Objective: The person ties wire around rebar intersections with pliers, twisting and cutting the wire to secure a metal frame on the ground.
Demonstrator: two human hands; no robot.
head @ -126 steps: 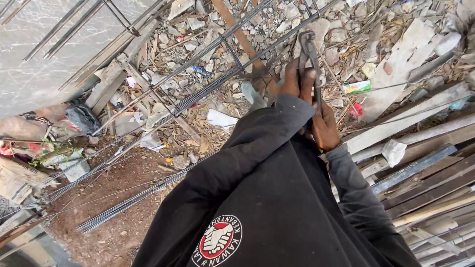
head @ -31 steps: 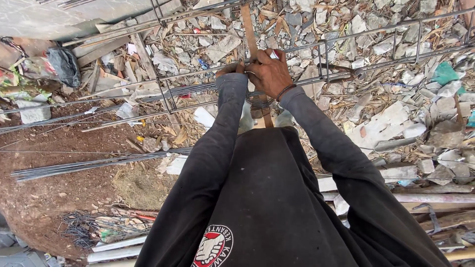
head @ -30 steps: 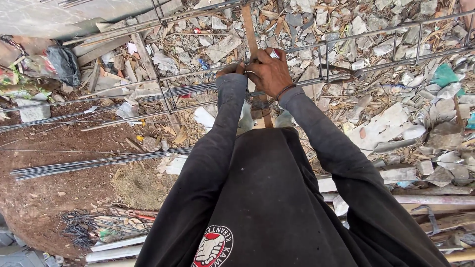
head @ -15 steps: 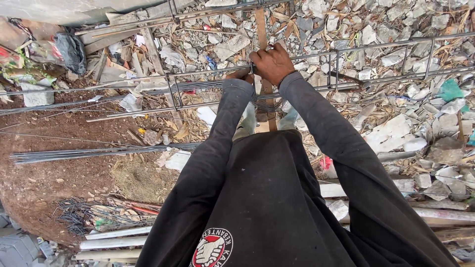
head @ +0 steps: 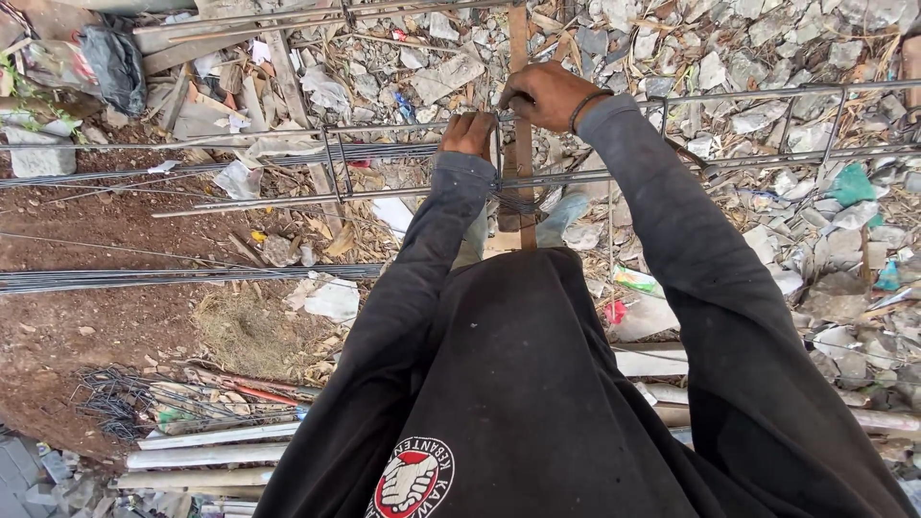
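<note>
Outdoor daylight; red dirt (head: pixel 86 317), grey rubble (head: pixel 767 48).

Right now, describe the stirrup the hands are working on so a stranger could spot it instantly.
Find the long rebar cage lying horizontally across the rubble. Follow it to the upright wooden slat; beside that, the left hand and right hand meet at one stirrup. Unlike the bare stirrup further left, both hands grip it.

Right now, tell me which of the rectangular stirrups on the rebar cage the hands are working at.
The stirrup between the left hand and right hand, beside the upright wooden stake. The other stirrups, at left and far right, stand untouched.
</note>
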